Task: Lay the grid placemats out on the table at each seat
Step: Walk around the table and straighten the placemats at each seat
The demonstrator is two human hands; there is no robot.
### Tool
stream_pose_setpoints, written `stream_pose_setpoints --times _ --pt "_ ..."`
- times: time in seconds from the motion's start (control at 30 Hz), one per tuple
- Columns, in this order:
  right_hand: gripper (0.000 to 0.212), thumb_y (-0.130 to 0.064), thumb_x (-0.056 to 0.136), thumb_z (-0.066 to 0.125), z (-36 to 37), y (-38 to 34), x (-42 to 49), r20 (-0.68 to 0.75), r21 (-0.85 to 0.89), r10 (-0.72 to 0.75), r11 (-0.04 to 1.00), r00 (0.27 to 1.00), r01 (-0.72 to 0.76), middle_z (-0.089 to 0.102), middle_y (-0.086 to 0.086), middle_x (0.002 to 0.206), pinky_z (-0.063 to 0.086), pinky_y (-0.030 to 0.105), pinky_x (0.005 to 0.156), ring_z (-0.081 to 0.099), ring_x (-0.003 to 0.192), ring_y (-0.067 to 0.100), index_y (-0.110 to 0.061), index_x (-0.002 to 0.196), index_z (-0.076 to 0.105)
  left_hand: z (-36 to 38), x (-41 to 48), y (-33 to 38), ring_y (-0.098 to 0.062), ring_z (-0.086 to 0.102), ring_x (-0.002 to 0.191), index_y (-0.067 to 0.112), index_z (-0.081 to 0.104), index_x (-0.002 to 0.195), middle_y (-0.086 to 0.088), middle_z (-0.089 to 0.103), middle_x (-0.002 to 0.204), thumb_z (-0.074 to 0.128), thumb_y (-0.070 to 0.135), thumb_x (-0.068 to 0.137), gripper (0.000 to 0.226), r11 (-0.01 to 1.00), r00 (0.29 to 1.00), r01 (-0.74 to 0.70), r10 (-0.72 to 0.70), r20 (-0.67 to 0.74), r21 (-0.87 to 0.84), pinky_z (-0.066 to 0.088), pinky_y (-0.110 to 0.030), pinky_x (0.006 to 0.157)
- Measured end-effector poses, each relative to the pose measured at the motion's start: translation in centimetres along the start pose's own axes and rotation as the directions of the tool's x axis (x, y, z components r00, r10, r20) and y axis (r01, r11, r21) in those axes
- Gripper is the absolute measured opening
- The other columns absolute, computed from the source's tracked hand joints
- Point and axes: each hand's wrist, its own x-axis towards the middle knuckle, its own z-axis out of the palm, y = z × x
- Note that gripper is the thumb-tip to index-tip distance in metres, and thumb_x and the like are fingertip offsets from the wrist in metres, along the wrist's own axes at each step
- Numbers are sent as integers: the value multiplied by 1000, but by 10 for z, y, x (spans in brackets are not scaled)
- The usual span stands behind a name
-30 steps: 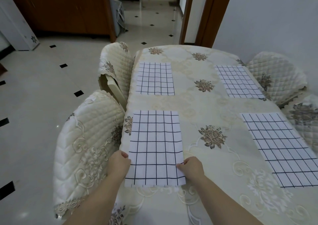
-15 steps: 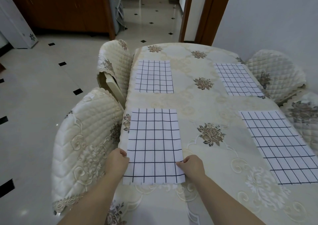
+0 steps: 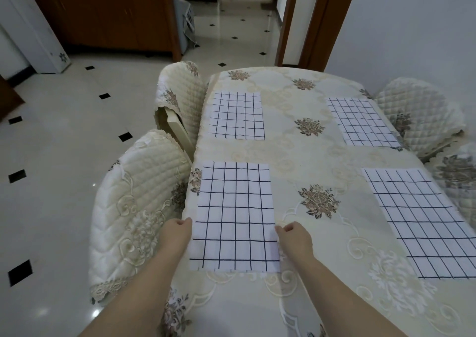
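A quilted cream chair (image 3: 139, 208) flanks the worktop (image 3: 309, 161), which is draped in embroidered floral cloth. The left hand (image 3: 177, 233) and right hand (image 3: 293, 237), fingers curled, pinch opposite edges of a flat, black-gridded white fabric placemat (image 3: 234, 215) at the near-left seat. A second placemat (image 3: 422, 220) lies flat at far right.

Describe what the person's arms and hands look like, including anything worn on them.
The left hand and right hand are bare: no gloves, no rings visible. The left forearm and right forearm are also uncovered, with no sleeve, watch or bracelet in view.
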Motion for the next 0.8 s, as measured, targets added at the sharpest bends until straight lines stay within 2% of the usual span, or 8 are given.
stream_pose_setpoints --times 0.1,0.2,0.27,0.33,0.4,0.6,0.7,0.8 --pt "24 -35 93 52 1 -18 -9 5 124 -82 989 997 80 63 1 89 39 29 69 58 85 20 -12 94 59 -6 -5 11 -31 65 73 8 64 74 -15 69 78 54 38 87 35 986 999 10 -16 -31 -164 53 -39 70" --pt "23 -35 93 51 11 -44 -22 79 252 -134 961 988 111 58 0 78 39 27 60 53 73 17 -16 80 55 -17 -21 25 -25 55 65 10 59 69 -11 62 70 50 43 82 36 966 998 -27 11 -66 -257 42 -33 62" --pt "24 -35 93 51 22 -65 -31 132 316 -163 942 978 115 61 2 81 46 30 63 57 74 18 -17 79 55 -34 -33 36 -23 52 63 11 57 69 -8 60 70 50 37 82 30 954 991 -65 27 -133 -293 40 -33 59" --pt "23 -37 93 51 34 -90 -40 195 333 -208 933 958 135 65 5 88 52 37 74 62 82 21 -16 84 58 -58 -40 44 -23 56 69 13 58 70 -7 63 75 50 34 79 25 937 973 -127 54 -226 -324 50 -41 66" --pt "24 -39 92 51 45 -114 -49 243 343 -265 923 933 173 67 6 92 53 42 82 64 89 23 -18 85 60 -85 -47 51 -25 60 77 16 57 69 -7 63 78 49 35 80 24 925 952 -188 88 -295 -330 53 -49 81" --pt "21 -36 91 52 81 -199 -95 365 436 -458 853 811 286 67 6 93 53 42 83 65 88 21 -18 84 61 -172 -64 48 -32 65 89 18 65 75 -8 68 84 49 39 76 26 871 857 -289 51 -512 -397 54 -50 85" --pt "17 -30 93 52 100 -237 -126 395 491 -555 801 732 342 66 3 92 54 40 82 65 82 12 -19 84 59 -206 -69 33 -32 65 93 25 61 73 -4 66 82 50 34 85 19 850 822 -298 -3 -570 -434 52 -51 89" --pt "15 -28 94 50 123 -266 -159 434 520 -628 760 646 390 65 4 95 55 38 77 65 81 13 -17 90 60 -237 -71 9 -30 65 95 26 61 75 -1 65 82 51 31 85 16 828 792 -291 -72 -606 -479 51 -51 92"
